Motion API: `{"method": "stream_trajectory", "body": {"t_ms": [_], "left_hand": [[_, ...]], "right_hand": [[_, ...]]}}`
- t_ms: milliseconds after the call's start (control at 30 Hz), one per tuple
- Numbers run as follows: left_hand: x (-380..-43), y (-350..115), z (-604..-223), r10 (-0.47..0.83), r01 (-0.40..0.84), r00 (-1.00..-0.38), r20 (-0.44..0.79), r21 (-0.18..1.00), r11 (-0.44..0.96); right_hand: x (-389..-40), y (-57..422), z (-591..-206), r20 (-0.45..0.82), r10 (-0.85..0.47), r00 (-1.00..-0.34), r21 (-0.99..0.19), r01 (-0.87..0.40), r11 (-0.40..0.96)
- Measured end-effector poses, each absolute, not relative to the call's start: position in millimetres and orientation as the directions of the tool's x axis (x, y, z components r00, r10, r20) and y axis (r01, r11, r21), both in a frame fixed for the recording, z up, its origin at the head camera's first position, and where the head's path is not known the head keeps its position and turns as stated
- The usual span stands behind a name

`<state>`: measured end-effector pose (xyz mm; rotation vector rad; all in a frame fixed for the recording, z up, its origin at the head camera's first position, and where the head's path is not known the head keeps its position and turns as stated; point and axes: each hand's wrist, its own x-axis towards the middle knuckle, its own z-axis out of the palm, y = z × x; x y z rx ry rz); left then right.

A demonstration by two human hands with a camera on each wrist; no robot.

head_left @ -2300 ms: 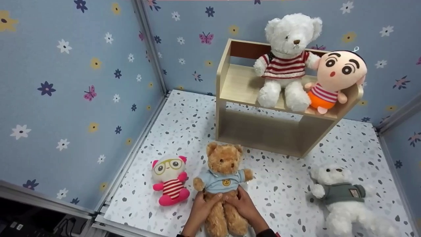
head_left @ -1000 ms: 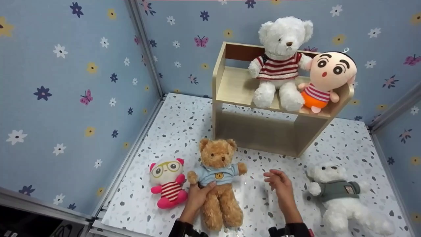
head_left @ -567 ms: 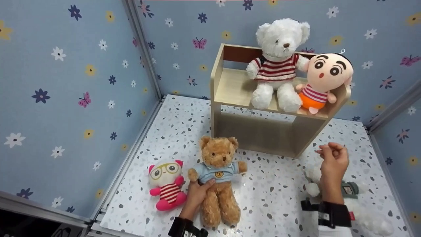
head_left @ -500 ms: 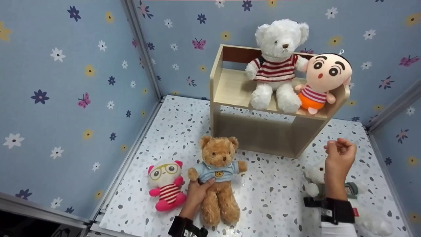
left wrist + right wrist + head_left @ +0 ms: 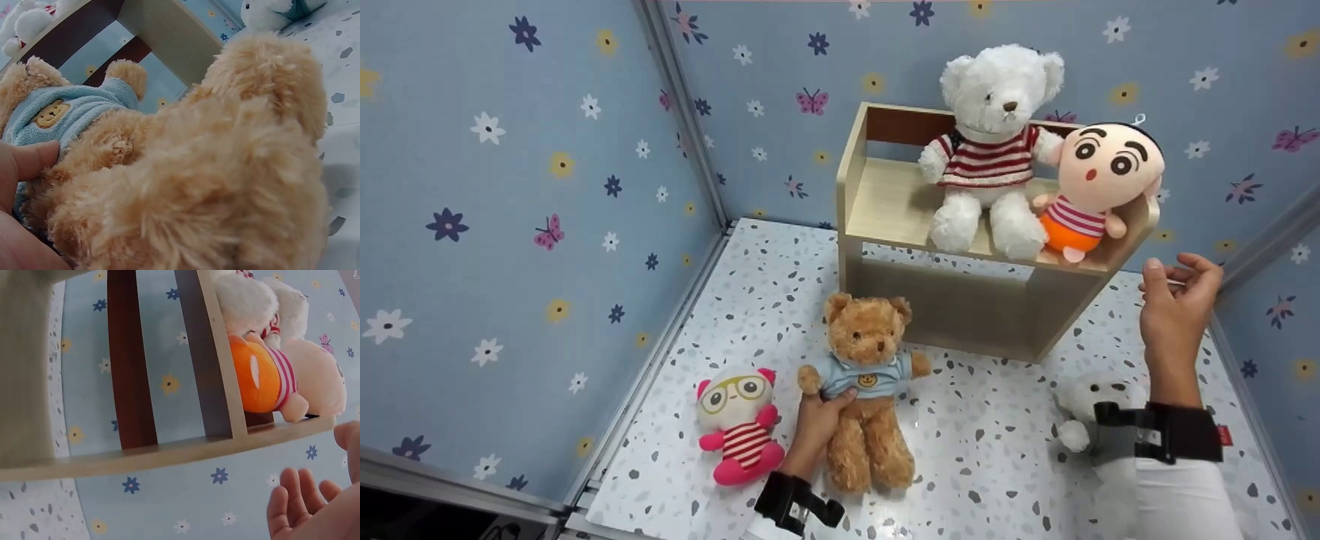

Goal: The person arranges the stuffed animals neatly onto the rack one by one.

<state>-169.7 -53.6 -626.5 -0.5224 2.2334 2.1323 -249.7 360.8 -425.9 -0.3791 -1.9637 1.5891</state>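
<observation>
My left hand (image 5: 819, 420) grips the brown teddy bear (image 5: 874, 442) at its waist, thumb across the hem of its light blue shirt. The bear's furry legs (image 5: 225, 169) fill much of the left wrist view, and the fingers behind its back are hidden. Off the shelf's right end, my right hand (image 5: 1181, 315) is raised with loosely bent fingers and nothing in it. Closest to it is a boy doll (image 5: 1110, 165) in orange shorts, leaning on the shelf's top board. A white bear (image 5: 997, 150) in a red-striped sweater sits beside the doll.
The wooden shelf (image 5: 847, 202) stands near the back wall. A pink panda toy (image 5: 742, 427) with glasses lies left of the brown bear. At the right, a white dog-like plush (image 5: 1099, 397) in a green top is partly covered by my right forearm.
My right hand let go of the brown bear, then moved right and up beside the shelf. The left hand kept its grip, and the bear has shifted slightly toward the shelf.
</observation>
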Motion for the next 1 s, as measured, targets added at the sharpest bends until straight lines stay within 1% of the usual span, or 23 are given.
{"method": "stream_trajectory", "body": {"t_ms": [167, 333, 467, 600, 667, 733, 833, 1000], "left_hand": [[-177, -53, -624, -0.232, -0.242, -0.942, -0.241, 0.97, -0.024], [-182, -52, -624, -0.229, -0.241, -0.942, -0.245, 0.969, -0.047], [-187, -49, -624, -0.208, -0.237, -0.946, -0.247, 0.969, -0.072], [-195, -45, -621, -0.202, -0.237, -0.946, -0.252, 0.967, -0.097], [-200, -43, -621, -0.204, -0.245, -0.943, -0.262, 0.964, -0.102], [-206, -40, -620, -0.209, -0.251, -0.941, -0.267, 0.963, -0.102], [-216, -34, -617, -0.216, -0.268, -0.935, -0.282, 0.959, -0.094], [-235, -24, -610, -0.244, -0.275, -0.927, -0.284, 0.959, -0.073]], "right_hand": [[-260, 364, -414, 0.303, 0.483, -0.821, -0.913, -0.104, 0.395], [-275, 365, -401, 0.314, 0.409, -0.857, -0.823, -0.031, 0.567], [-286, 367, -392, 0.38, 0.371, -0.847, -0.697, 0.001, 0.717], [-291, 368, -387, 0.486, 0.275, -0.83, -0.512, -0.015, 0.859], [-292, 366, -385, 0.511, 0.237, -0.826, -0.443, -0.017, 0.896], [-292, 365, -384, 0.519, 0.229, -0.824, -0.412, -0.007, 0.911], [-292, 365, -383, 0.516, 0.244, -0.821, -0.399, 0.021, 0.917], [-291, 362, -385, 0.524, 0.262, -0.811, -0.405, 0.033, 0.914]]}}
